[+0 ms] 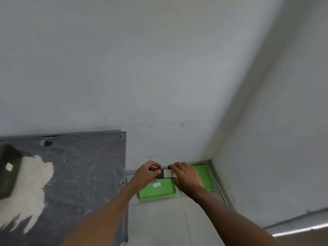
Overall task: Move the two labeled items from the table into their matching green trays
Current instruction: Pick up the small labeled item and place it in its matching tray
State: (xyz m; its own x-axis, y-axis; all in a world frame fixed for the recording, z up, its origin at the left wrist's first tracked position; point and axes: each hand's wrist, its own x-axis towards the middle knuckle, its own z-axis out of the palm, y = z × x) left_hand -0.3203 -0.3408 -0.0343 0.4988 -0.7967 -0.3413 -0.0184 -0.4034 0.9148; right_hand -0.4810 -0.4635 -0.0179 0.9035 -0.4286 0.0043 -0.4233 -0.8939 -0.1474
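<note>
From the head camera I see both of my arms reaching out and down toward a floor corner where two pale walls meet. My left hand and right hand are curled around the two ends of one small dark item, fingers bent over it and thumbs under; each hand is closed on it, not spread. The item hangs above the gap between two green trays, with no contact I can confirm with either.

Room to move is tight. The left green tray lies on the tiled floor just right of the table edge, which drops as a straight line beside my left forearm. The right green tray sits close to the wall corner, with a metal skirting strip along its far and right sides. Open tiles lie nearer to me, in front of the trays.

The item carries a pale label with a handwritten "B". The left tray has a small white sticker; its writing is too small to read. I count two trays and one item in hand. On the scuffed grey table at far left a second dark object with a pale tag rests, blurred, so I cannot read it.
</note>
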